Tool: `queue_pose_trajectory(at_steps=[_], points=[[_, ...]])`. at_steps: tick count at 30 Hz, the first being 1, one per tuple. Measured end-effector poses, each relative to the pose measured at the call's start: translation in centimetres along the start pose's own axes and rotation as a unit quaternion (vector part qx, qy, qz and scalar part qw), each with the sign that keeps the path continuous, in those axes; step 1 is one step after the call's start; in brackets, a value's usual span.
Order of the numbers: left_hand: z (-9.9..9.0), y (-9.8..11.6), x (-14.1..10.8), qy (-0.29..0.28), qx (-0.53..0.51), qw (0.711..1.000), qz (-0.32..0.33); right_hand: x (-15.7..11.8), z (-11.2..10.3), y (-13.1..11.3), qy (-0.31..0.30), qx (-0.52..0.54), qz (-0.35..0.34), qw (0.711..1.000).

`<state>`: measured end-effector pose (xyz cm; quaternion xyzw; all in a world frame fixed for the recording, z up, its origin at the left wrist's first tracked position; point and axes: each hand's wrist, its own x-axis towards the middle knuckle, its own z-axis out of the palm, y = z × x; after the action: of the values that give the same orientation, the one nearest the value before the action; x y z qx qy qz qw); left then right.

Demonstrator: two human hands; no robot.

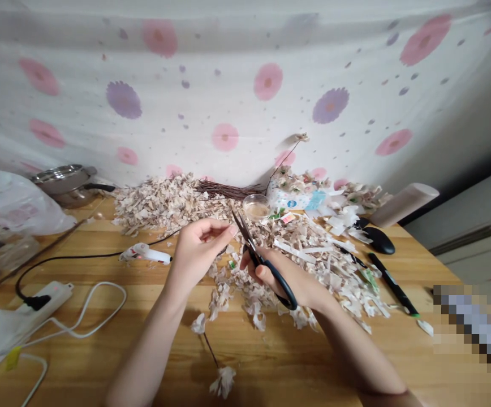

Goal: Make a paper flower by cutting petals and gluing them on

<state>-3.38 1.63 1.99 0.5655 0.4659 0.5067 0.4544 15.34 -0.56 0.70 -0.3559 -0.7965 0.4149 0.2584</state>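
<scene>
Black-handled scissors (245, 230) are gripped in my right hand (290, 274), their blades pointing up and to the left. The blade tips are close beside the fingertips of my left hand (198, 246). That hand is closed in a pinch; what lies between its fingers, if anything, is too small to make out. Beneath and behind both hands spreads a heap of pale, curled petal-like scraps (309, 232). Nearer to me on the wooden table (177, 367), a thin dark stem carries a pale flower (223, 381) at one end and a smaller one (198, 323) at the other.
A white glue gun (143, 253) lies left of my hands, its black cord leading to a power strip (50, 299). Behind are a bundle of twigs (231, 189), a clear cup (256, 208) and a metal pot (65, 183). A mouse (380, 240) sits at right.
</scene>
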Motion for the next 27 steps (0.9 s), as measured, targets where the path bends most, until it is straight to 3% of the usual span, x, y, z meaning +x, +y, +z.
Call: queue_pose_trajectory(at_steps=[27], points=[[-0.04,0.11,0.17,-0.011,-0.014,0.999,-0.030,-0.05,0.30,-0.14,-0.007,-0.042,0.038,0.998]])
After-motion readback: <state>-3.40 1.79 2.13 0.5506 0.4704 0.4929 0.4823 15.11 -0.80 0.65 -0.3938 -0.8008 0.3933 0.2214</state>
